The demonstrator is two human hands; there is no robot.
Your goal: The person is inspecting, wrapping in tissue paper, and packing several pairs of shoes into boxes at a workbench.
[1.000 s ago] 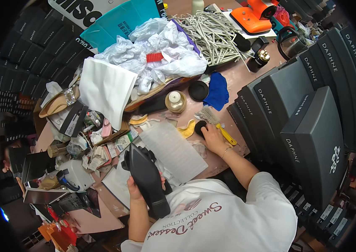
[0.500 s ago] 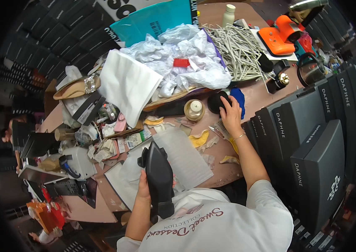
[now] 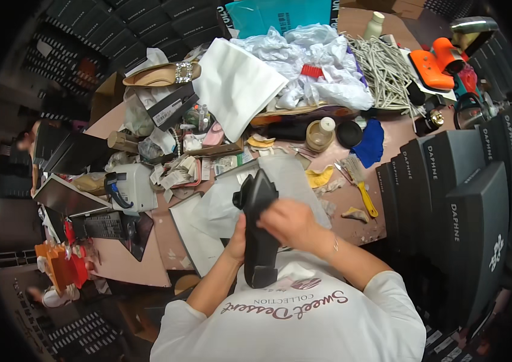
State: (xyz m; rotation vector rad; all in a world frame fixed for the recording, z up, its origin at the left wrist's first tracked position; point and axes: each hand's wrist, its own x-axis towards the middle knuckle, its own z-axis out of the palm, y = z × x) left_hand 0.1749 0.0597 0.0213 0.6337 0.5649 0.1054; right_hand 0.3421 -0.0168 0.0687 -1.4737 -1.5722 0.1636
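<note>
head view, both hands [image 3: 289, 226] on black shoe [image 3: 258, 226], brush [image 3: 357, 181] nearby

Left hand [image 3: 239, 236] mostly hidden behind black shoe [image 3: 258, 229]; right hand [image 3: 292, 222] covers shoe's mid-part; far-left figures blurred.

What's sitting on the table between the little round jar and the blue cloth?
In the head view, a round black lid lies between the jar and the blue cloth, right beside the cloth.
</note>
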